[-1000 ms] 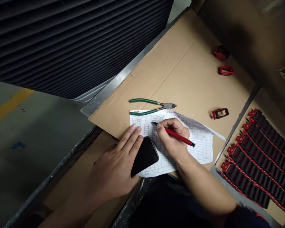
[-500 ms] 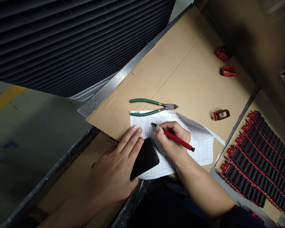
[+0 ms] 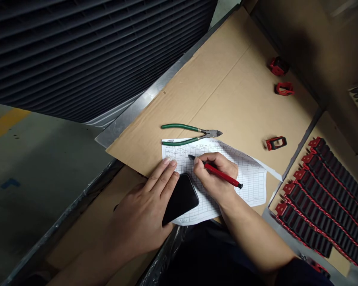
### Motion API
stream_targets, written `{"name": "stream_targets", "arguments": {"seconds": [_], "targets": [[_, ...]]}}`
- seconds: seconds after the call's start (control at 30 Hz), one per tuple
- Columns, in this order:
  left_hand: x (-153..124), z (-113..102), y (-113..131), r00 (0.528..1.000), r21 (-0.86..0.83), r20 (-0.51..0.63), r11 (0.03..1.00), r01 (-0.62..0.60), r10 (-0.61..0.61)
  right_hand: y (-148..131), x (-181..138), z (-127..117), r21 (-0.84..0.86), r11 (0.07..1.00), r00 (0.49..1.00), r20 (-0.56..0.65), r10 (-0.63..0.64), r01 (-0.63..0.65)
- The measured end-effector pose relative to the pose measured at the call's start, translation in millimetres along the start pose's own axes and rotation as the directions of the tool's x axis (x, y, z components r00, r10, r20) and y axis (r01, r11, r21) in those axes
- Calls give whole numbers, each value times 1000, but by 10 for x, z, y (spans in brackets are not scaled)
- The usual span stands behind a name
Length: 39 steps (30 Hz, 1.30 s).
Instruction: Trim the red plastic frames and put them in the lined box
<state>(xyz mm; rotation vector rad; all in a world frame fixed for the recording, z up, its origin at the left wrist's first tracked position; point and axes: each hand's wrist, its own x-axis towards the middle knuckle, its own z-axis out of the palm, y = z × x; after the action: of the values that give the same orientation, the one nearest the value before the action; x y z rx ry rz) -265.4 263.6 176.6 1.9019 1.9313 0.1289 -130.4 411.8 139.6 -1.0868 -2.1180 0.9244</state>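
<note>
In the head view my right hand (image 3: pixel 216 174) pinches a red pen (image 3: pixel 222 174) with a black tip, which points at the upper rows of a printed paper form (image 3: pixel 250 186). My left hand (image 3: pixel 147 202) lies flat with its fingers stretched out, the fingertips resting on the form's left side. Beside those fingers a black smartphone (image 3: pixel 182 198) lies on the sheet, partly under the hand. Green-handled diagonal cutters (image 3: pixel 207 134) rest with spread handles at the top edge of the form, one handle overlapping it. The form's right corner curls up.
Brown cardboard (image 3: pixel 220 91) covers the table. Three loose red-and-black plastic parts (image 3: pixel 276 143) lie towards its right side. Several rows of similar parts (image 3: pixel 331 198) stand on the right. A dark ribbed panel (image 3: pixel 92 51) rises at the upper left, beside the metal table edge (image 3: pixel 143 99).
The whole view has shifted slightly, so everything sits a little further left. Both hands keep nearly the same pose; the pen stays at the upper rows of the form.
</note>
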Motion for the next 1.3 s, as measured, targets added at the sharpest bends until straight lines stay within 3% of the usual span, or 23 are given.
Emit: {"name": "stream_targets", "arguments": {"seconds": [1.0, 1.2, 1.3], "targets": [[-7, 36, 5, 999, -12, -37, 1000, -10, 9, -5, 2, 9, -20, 1000, 1000, -17, -8, 8], [8, 26, 13, 999, 4, -35, 1000, -16, 16, -9, -5, -9, 67, 991, 992, -33, 118, -115], [11, 14, 13, 1000, 10, -23, 1000, -9, 9, -5, -6, -12, 60, 992, 993, -20, 115, -114]]}}
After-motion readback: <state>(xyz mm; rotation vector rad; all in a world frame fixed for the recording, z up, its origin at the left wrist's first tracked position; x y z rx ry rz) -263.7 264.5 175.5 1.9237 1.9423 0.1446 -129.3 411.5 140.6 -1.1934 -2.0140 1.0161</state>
